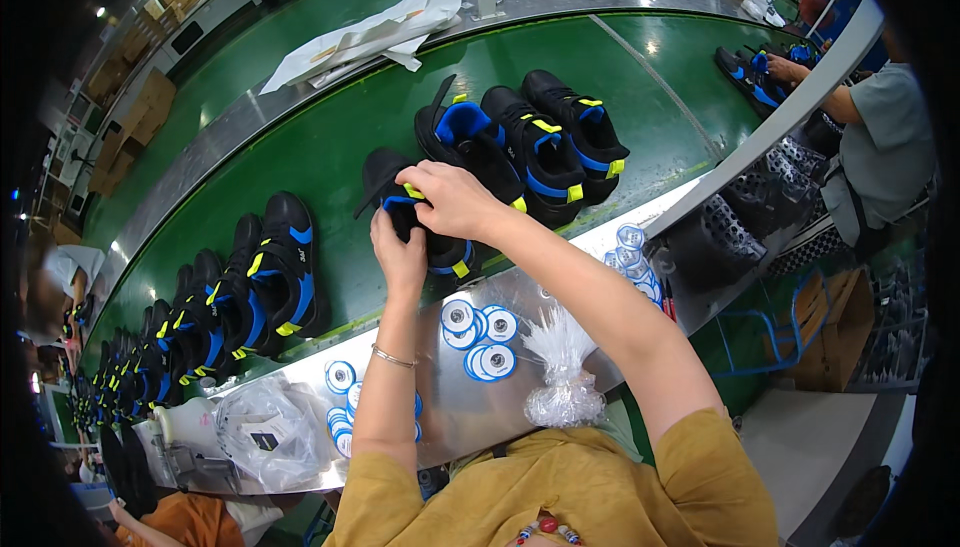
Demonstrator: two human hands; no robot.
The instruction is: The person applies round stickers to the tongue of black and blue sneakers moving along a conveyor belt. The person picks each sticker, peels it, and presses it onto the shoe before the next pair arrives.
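A black sneaker (384, 165) with blue lining and yellow-green tabs lies on the green bench in front of me, its strap lifted off to the left. My left hand (400, 255) grips the shoe at the near side of its opening, thumb toward the inside. From the right, my right hand (450, 199) pinches the shoe's tongue by its yellow-green tab (411, 190); the fingertips partly hide it. Just right of my hands stands another sneaker (462, 125) with its strap up. Two more sneakers (545, 152) with straps down sit beside it.
A long row of sneakers (285, 257) runs off to the left. Round blue-and-white labels (490, 332), a bundle of clear plastic fasteners (565, 367) and a plastic bag (270, 427) lie on the metal ledge. White paper sheets (365, 37) lie beyond. A co-worker (885, 137) handles shoes at right.
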